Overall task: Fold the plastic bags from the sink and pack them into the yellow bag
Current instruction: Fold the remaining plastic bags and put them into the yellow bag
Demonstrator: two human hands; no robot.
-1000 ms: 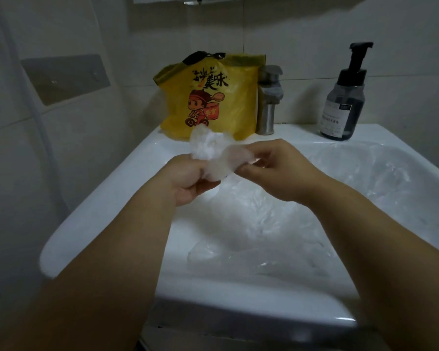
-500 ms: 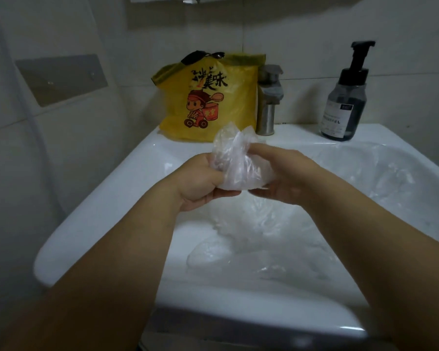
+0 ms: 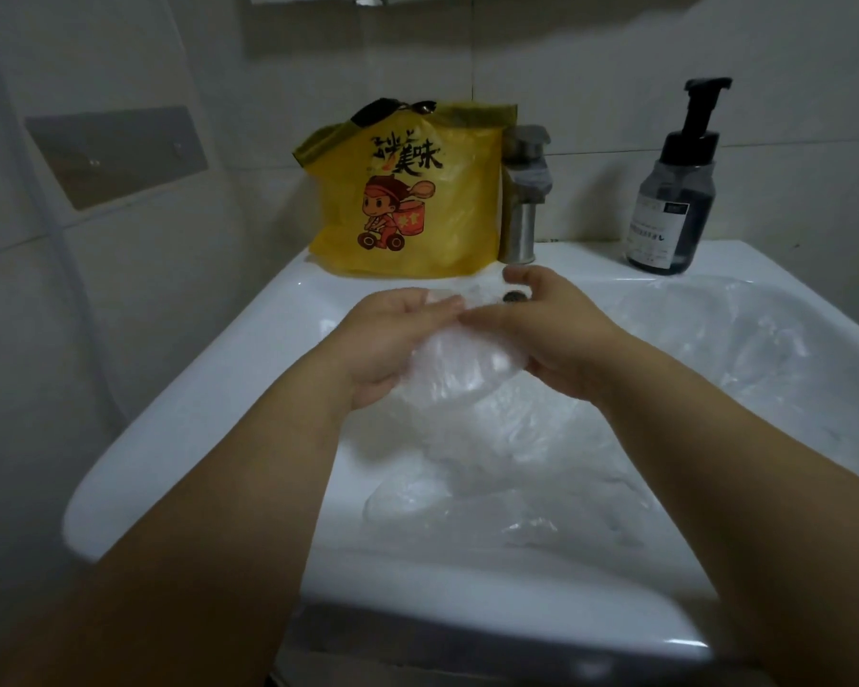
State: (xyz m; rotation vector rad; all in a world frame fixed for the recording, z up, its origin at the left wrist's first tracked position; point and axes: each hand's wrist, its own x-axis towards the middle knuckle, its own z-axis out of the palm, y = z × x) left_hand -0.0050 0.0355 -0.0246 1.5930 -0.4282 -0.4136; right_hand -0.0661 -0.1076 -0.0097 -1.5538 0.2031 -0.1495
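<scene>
I read bold black Chinese characters ending in 美味 on the crinkled yellow plastic bag (image 3: pixel 467 205) at the far side. The label on the dark pump bottle (image 3: pixel 678 200) at the far right is too small for me to read.

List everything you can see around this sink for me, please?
yellow bag: one, yellow with cartoon print, on the sink's back ledge, left of the faucet
faucet: one, grey metal, back ledge
pump bottle: one, dark with black pump, back ledge, right
sink: one, white
loose plastic bags: number unclear, clear, lying in the basin
held plastic bag: one, clear, above the basin
wall plate: one, grey, left wall
left hand: one, grips the held plastic bag's left side
right hand: one, grips its right side
</scene>
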